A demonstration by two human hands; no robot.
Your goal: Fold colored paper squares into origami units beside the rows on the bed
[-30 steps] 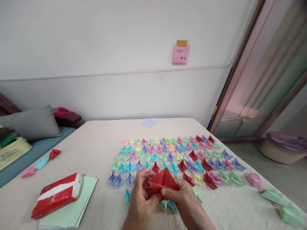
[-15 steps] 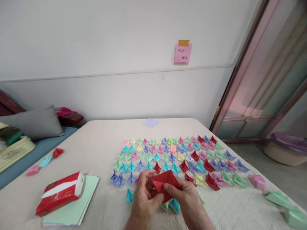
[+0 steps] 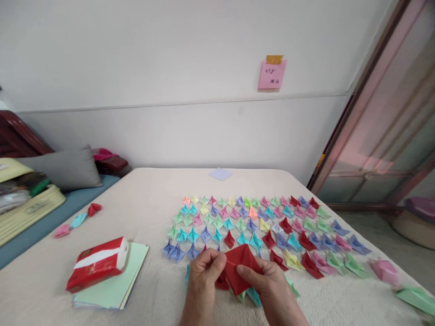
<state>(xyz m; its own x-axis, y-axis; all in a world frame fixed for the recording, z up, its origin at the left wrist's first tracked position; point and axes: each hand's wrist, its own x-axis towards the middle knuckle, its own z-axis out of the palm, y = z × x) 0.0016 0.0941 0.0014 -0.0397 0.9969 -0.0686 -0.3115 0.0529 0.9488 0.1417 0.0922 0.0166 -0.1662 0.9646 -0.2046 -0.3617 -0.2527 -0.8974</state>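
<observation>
Between my two hands is a piece of folded red paper [image 3: 240,270], held up above the near part of the table. My left hand [image 3: 204,276] pinches its left edge between thumb and fingers. With the thumb pressed flat on its front, my right hand [image 3: 272,283] grips the right side; the fingers behind are hidden. Below and behind the hands lie small origami boats [image 3: 205,234] in many colours, set out in several rows. A few more, such as a green one [image 3: 291,286], are partly covered by my hands.
On the left, a red tissue pack [image 3: 98,265] rests on a stack of light green paper [image 3: 117,285]. Folded pieces in pink [image 3: 62,231], blue [image 3: 78,220] and red [image 3: 94,209] lie behind it. A lilac sheet [image 3: 220,174] is at the far edge; a pink folded piece [image 3: 384,270] lies right.
The left hand has shifted its hold to a pinch on the paper's left edge, and the red paper has turned. The whole view has swung slightly left.
</observation>
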